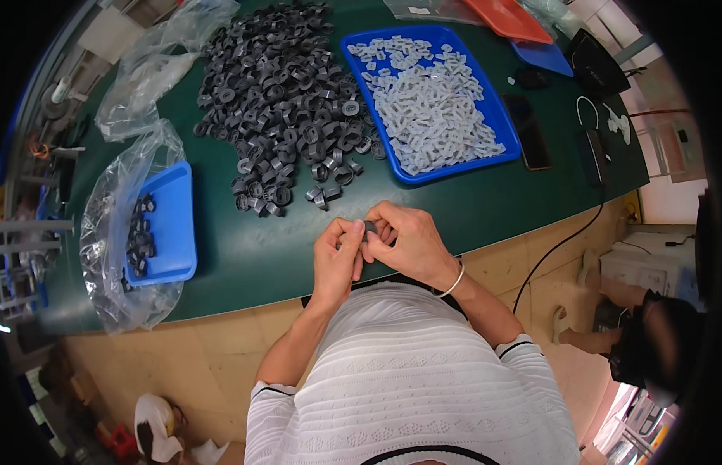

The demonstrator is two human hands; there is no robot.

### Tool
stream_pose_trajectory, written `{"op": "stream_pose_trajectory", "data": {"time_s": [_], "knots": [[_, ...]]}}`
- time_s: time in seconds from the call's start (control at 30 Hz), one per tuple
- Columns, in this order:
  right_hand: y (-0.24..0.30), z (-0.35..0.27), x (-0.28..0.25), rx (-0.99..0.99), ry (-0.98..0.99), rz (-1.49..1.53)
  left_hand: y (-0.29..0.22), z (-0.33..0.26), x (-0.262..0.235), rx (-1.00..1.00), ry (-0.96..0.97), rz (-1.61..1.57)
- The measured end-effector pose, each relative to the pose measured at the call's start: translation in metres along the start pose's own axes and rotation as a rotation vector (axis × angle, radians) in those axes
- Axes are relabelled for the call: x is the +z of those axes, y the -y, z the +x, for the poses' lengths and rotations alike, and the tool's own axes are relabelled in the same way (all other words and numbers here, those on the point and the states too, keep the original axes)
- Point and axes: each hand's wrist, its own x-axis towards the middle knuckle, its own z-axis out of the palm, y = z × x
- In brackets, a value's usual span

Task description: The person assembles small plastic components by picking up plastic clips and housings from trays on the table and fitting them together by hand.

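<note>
Close to the table's front edge, my left hand and my right hand meet, both closed around one small dark grey plastic part. Fingers cover most of it, so its exact form is hidden. Beyond my hands spreads a large heap of dark grey plastic parts, short and ring-like. To the right of the heap stands a blue tray holding many small whitish translucent plastic pieces. At the left, a lighter blue tray has several dark parts in it, partly inside a clear plastic bag.
A phone lies right of the blue tray. Farther right are a black adapter with a cable and a dark screen-like device. An orange tray sits at the back. Another person is at the right.
</note>
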Motion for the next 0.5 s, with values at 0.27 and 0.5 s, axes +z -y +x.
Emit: {"op": "stream_pose_trajectory", "data": {"time_s": [0.27,0.5], "knots": [[0.002,0.005,0.000,-0.119,0.047,0.158,-0.024,-0.011,-0.024,0.183,-0.175,0.231],[-0.036,0.051,-0.073,-0.253,-0.252,-0.566,-0.147,-0.018,-0.222,0.527,-1.044,1.383]]}}
